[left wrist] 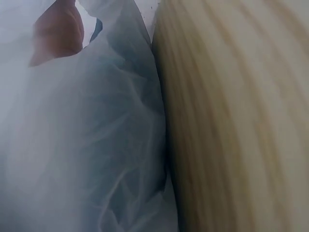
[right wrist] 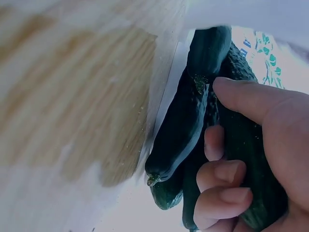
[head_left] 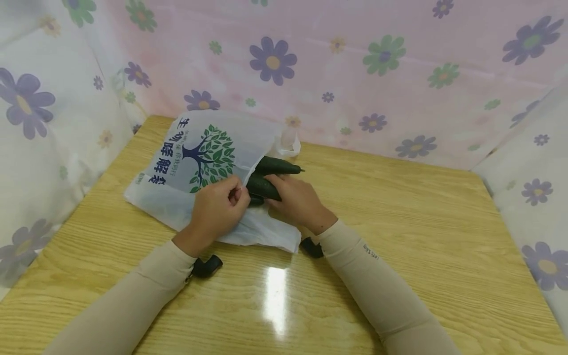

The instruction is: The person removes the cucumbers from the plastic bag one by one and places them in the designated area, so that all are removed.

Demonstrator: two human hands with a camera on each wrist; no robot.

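Note:
A white plastic bag [head_left: 248, 133] with a green tree and dark lettering lies on its side, its mouth facing right. My left hand [head_left: 218, 207] pinches the edge of the bag's mouth. At the opening, my right hand [head_left: 297, 199] curls its fingers round a dark green cucumber [head_left: 263, 187]. Another cucumber [head_left: 279, 166] with a thin stem pokes out just behind it. In the right wrist view several more cucumbers [right wrist: 178, 125] lie bunched inside the bag beside my right hand. The bag's white film fills much of the left wrist view.
The bag lies on a wood-grain table [head_left: 399, 222]. Flower-printed curtains [head_left: 319, 74] stand along the back and both sides. A bag handle [head_left: 289, 145] reaches toward the back curtain. Black wrist devices [head_left: 207, 266] sit by both wrists.

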